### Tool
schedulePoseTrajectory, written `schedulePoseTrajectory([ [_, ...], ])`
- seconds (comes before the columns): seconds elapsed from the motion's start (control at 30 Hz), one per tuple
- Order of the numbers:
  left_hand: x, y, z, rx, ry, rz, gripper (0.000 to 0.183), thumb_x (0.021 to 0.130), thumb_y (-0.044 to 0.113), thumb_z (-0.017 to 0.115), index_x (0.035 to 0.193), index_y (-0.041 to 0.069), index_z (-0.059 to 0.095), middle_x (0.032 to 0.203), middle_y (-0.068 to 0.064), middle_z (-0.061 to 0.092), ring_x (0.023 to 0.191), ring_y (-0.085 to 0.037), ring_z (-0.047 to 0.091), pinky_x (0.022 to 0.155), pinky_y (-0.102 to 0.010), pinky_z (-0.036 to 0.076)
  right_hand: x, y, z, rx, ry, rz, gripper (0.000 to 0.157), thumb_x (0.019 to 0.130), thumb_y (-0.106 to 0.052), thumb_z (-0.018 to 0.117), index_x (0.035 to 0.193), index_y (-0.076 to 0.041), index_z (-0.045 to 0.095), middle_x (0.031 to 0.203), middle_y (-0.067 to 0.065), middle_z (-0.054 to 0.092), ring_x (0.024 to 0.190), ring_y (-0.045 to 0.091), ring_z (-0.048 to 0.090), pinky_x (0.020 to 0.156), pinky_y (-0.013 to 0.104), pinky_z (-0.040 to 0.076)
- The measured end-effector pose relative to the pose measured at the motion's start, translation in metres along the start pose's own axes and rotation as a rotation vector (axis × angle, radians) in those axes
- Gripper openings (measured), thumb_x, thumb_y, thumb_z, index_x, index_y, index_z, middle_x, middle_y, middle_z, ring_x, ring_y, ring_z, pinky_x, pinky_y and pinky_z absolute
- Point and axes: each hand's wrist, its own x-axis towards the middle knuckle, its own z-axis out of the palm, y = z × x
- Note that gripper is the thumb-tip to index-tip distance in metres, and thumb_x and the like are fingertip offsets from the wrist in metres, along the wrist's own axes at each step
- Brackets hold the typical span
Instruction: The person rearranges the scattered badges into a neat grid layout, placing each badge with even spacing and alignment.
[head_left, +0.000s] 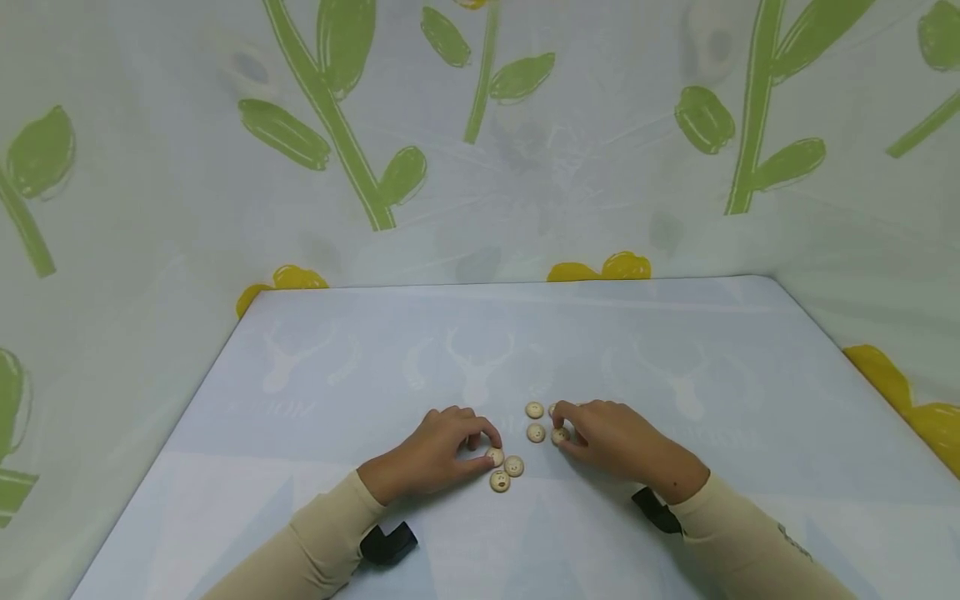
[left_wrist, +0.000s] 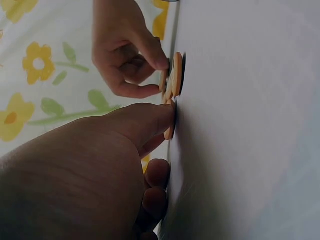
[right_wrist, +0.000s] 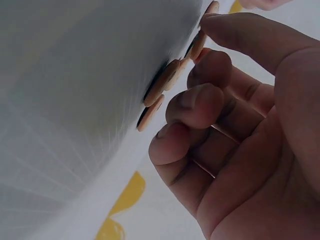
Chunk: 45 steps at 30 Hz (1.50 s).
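Several small round wooden discs with dark marks like drawn faces lie on the table. My left hand pinches one wooden disc between thumb and index finger at the tabletop. Close beside it lie two more, an upper disc and a lower disc. To the right, my right hand pinches another disc with thumb and forefinger. Left of those fingers are a far disc and a near disc. Further discs behind the right hand are partly hidden by its fingers.
The pale table has faint deer-head prints. Behind it and at its sides hangs a white cloth with green stems and yellow flowers. Black wrist straps sit under both sleeves.
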Motion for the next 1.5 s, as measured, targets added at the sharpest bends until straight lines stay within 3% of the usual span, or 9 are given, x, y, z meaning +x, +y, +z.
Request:
schedulePoseTrajectory([
  [1.2, -0.0020, -0.0026, -0.0006, -0.009, 0.027, -0.004, 0.012, 0.092, 0.033, 0.072, 0.103, 0.033, 0.069, 0.081, 0.014, 0.050, 0.081, -0.004, 0.045, 0.076, -0.032, 0.029, 0.0055, 0.0036, 0.0022, 0.028, -0.017, -0.024, 0.015, 0.094, -0.016, 0.068, 0.107, -0.018, 0.062, 0.058, -0.012, 0.041, 0.054, 0.002, 0.035, 0.054, 0.022, 0.035],
  [1.5, -0.0011, -0.0015, 0.0022, -0.021, 0.021, 0.014, 0.012, 0.092, 0.032, 0.071, 0.104, 0.031, 0.069, 0.081, 0.014, 0.050, 0.081, -0.005, 0.046, 0.077, -0.032, 0.029, 0.0022, 0.0032, 0.0050, 0.030, -0.028, 0.007, 0.015, 0.094, -0.017, 0.069, 0.107, -0.018, 0.061, 0.058, -0.012, 0.042, 0.054, 0.003, 0.036, 0.054, 0.022, 0.035],
])
